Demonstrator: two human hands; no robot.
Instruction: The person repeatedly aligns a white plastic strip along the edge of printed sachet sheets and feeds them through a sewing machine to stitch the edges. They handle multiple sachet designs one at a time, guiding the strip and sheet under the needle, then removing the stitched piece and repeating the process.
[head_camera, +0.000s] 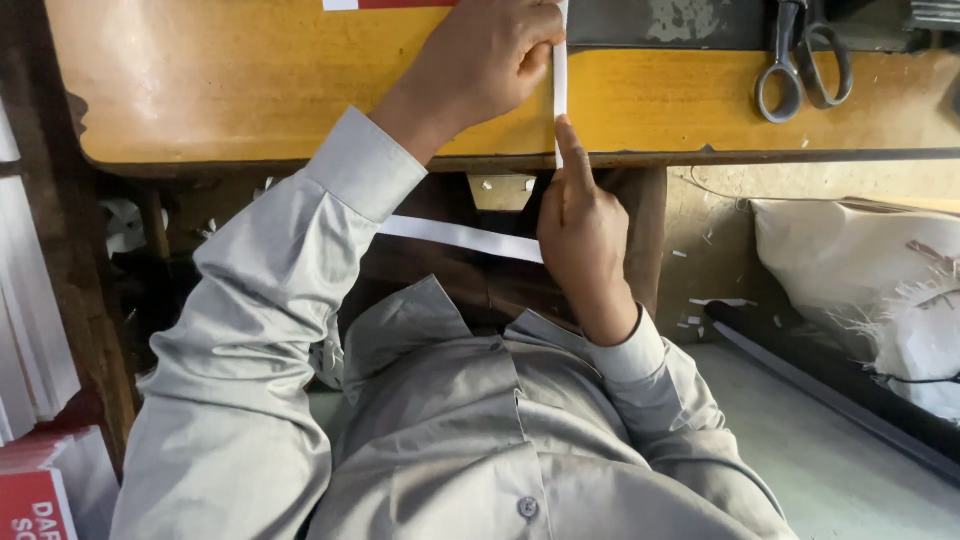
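Even soft daylight, fairly bright on the yellow table top (250, 90), mild sheen there. Deep shadow under the table edge and at left. Sharp focus overall, slight softness at corners, no motion blur.

A red package or printed card (30, 505) with white lettering sits at the lower left corner, partly cut off by the picture's edge; above it, along the left edge, white flat sheets or packs (28, 330) stand stacked upright; at the top edge, on the yellow table (250, 80), lies a red and white label or card (385, 4), mostly out of view.
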